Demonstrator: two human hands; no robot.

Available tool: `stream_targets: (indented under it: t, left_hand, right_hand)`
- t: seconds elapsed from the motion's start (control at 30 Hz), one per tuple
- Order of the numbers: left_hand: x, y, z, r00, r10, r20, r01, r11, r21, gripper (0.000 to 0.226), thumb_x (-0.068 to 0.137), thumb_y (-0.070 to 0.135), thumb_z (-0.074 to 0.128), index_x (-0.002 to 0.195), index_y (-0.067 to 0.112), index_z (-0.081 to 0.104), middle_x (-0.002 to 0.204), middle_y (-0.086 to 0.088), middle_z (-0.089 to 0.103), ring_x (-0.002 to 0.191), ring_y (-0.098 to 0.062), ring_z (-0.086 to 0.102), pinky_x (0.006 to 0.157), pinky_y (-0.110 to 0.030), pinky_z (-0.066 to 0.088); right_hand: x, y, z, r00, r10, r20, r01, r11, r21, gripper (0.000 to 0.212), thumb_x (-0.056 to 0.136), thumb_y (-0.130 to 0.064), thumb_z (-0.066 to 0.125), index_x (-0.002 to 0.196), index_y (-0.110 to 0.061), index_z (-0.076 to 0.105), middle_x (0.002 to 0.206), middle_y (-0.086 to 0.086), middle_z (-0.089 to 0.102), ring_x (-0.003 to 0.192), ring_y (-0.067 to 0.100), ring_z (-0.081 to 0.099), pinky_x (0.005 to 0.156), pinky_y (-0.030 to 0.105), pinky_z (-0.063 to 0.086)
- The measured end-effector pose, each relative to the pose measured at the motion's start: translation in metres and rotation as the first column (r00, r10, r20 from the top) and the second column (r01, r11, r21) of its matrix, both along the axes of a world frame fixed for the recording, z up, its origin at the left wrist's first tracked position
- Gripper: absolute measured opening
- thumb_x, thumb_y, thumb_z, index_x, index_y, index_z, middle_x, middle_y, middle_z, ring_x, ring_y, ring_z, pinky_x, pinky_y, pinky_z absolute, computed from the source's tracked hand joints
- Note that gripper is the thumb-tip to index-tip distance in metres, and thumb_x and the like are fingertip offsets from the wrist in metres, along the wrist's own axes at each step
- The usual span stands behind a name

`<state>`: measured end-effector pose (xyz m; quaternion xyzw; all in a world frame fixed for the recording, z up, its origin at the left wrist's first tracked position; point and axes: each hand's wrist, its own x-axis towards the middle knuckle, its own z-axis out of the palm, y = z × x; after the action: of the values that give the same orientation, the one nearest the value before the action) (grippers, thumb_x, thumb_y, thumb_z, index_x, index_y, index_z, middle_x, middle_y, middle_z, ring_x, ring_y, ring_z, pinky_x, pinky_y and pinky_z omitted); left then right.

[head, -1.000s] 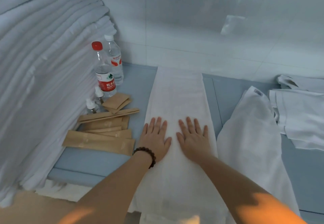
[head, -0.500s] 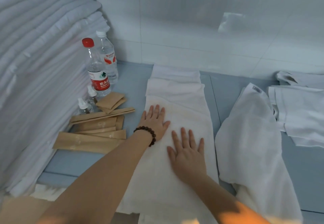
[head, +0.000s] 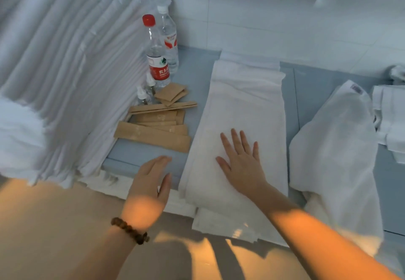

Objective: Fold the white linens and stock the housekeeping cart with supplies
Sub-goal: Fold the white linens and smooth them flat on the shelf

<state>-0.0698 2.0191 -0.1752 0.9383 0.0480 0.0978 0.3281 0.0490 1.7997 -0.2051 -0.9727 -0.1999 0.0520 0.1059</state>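
Here, a person's two bare forearms reach over a pale blue-grey desk point(head: 140, 154) set against a white tiled wall point(head: 285, 16). A long white towel folded into a narrow strip point(head: 243, 108) lies down the middle of the desk, its far end touching the wall and its near end hanging over the front edge. The right hand point(head: 241, 161) rests flat on this towel, palm down, fingers straight and spread, grasping nothing. The left hand point(head: 149, 183), with a dark wooden bead bracelet point(head: 130, 230) on its wrist, is just left of the towel by the desk's front edge, fingers loose and released; it is blurred, so contact with the desk cannot be told. Left of the towel lie flat brown paper sachets point(head: 153, 130), some overlapping. Behind them stand two small clear spray bottles point(head: 142, 95), a clear plastic water bottle with a red cap point(head: 156, 60) and a second clear bottle with a white cap point(head: 168, 38). A tall stack of folded white linens point(head: 65, 71) fills the left side. Right of the towel lies a loosely bunched white towel point(head: 337, 148), and beyond it folded white cloths point(head: 390, 122).
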Motion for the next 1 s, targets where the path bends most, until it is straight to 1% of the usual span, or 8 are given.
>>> stream_targets:
  t: [0.13, 0.27, 0.33, 0.4, 0.6, 0.77, 0.87, 1.0]
  left_hand:
    - [-0.028, -0.003, -0.019, 0.991, 0.1, -0.09, -0.108, 0.991, -0.08, 0.021, 0.088, 0.008, 0.065, 0.109, 0.007, 0.065, 0.105, -0.005, 0.065, 0.097, -0.021, 0.062, 0.081, -0.028, 0.045]
    - [-0.026, -0.015, -0.038, 0.921, 0.147, -0.361, -0.224, 0.958, -0.181, 0.022, 0.093, 0.022, 0.06, 0.109, 0.008, 0.066, 0.102, -0.005, 0.069, 0.097, -0.021, 0.064, 0.08, -0.023, 0.044]
    - [-0.021, -0.021, -0.045, 0.859, 0.116, -0.499, -0.32, 0.882, -0.346, 0.03, 0.095, 0.022, 0.058, 0.119, 0.005, 0.062, 0.113, -0.009, 0.067, 0.104, -0.022, 0.062, 0.091, -0.031, 0.048]
    - [-0.02, -0.025, -0.049, 0.823, 0.057, -0.566, -0.42, 0.732, -0.536, 0.032, 0.096, 0.019, 0.056, 0.125, 0.007, 0.059, 0.117, -0.008, 0.064, 0.107, -0.021, 0.061, 0.092, -0.038, 0.051]
    - [-0.022, -0.029, -0.054, 0.837, 0.081, -0.541, -0.472, 0.605, -0.641, 0.018, 0.096, 0.014, 0.053, 0.108, 0.024, 0.061, 0.108, 0.007, 0.063, 0.1, -0.008, 0.058, 0.086, -0.034, 0.052]
    - [-0.025, -0.033, -0.053, 0.838, 0.083, -0.539, -0.467, 0.619, -0.631, 0.008, 0.093, 0.014, 0.059, 0.092, 0.014, 0.067, 0.096, -0.006, 0.069, 0.092, -0.021, 0.065, 0.08, -0.033, 0.056]
    - [-0.03, -0.034, -0.046, 0.845, 0.074, -0.53, -0.494, 0.49, -0.718, 0.008, 0.092, 0.01, 0.061, 0.086, 0.009, 0.067, 0.09, -0.015, 0.067, 0.083, -0.022, 0.067, 0.07, -0.026, 0.057]
    - [-0.035, -0.037, -0.033, 0.861, 0.026, -0.508, -0.482, 0.36, -0.799, 0.009, 0.091, -0.001, 0.058, 0.09, 0.005, 0.065, 0.079, -0.013, 0.066, 0.063, -0.013, 0.067, 0.065, -0.024, 0.058]
  right_hand:
    - [-0.061, 0.018, 0.003, 0.985, 0.171, -0.023, -0.17, 0.984, 0.055, 0.067, 0.097, -0.057, 0.027, 0.151, -0.032, -0.004, 0.156, -0.004, -0.019, 0.142, 0.017, -0.026, 0.116, 0.045, -0.013]
    - [-0.085, 0.035, -0.005, 0.968, 0.225, -0.112, -0.229, 0.973, -0.029, 0.08, 0.092, -0.059, 0.041, 0.151, -0.03, -0.006, 0.151, -0.006, -0.027, 0.141, 0.018, -0.028, 0.115, 0.042, -0.015]
    - [-0.089, 0.039, -0.009, 0.968, 0.209, -0.14, -0.219, 0.974, -0.064, 0.085, 0.091, -0.055, 0.048, 0.152, -0.029, -0.004, 0.156, -0.004, -0.022, 0.145, 0.019, -0.02, 0.116, 0.041, -0.014]
    - [-0.092, 0.04, -0.013, 0.971, 0.198, -0.135, -0.212, 0.972, -0.098, 0.086, 0.091, -0.049, 0.052, 0.152, -0.028, -0.004, 0.16, -0.002, -0.014, 0.146, 0.019, -0.016, 0.117, 0.042, -0.013]
    - [-0.097, 0.046, -0.015, 0.983, 0.171, -0.063, -0.177, 0.979, -0.1, 0.088, 0.089, -0.036, 0.059, 0.152, -0.029, -0.003, 0.161, -0.005, 0.0, 0.147, 0.017, -0.006, 0.117, 0.04, -0.008]
    - [-0.107, 0.045, -0.012, 0.986, 0.163, -0.032, -0.164, 0.986, -0.03, 0.075, 0.094, -0.023, 0.048, 0.152, -0.027, 0.0, 0.161, -0.004, 0.005, 0.148, 0.015, -0.002, 0.117, 0.036, -0.009]
    - [-0.113, 0.038, -0.009, 0.978, 0.206, -0.022, -0.204, 0.977, 0.057, 0.068, 0.095, -0.028, 0.047, 0.152, -0.023, 0.011, 0.159, -0.002, 0.015, 0.148, 0.014, 0.006, 0.117, 0.033, -0.006]
    - [-0.125, 0.033, -0.005, 0.967, 0.255, -0.016, -0.251, 0.959, 0.129, 0.068, 0.093, -0.04, 0.054, 0.149, -0.014, 0.026, 0.155, 0.003, 0.029, 0.145, 0.018, 0.021, 0.119, 0.032, 0.004]
